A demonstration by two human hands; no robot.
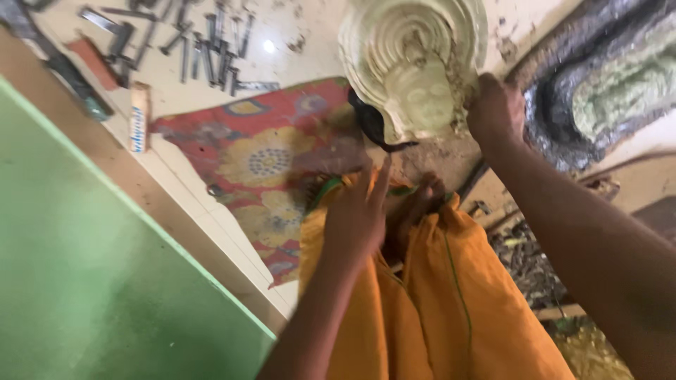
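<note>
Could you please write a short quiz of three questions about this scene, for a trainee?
1. True or false: the right hand touches the pale carved wooden piece with arched ridges.
2. Which lies under the carved piece? A. the red cloth with yellow flowers B. a blue bucket C. a white plate
3. Fill in: the row of metal chisels lies on the ______ floor, beyond the cloth.

Key
1. True: it grips the right edge.
2. A
3. pale. The left hand rests open over the orange garment, holding nothing.
</note>
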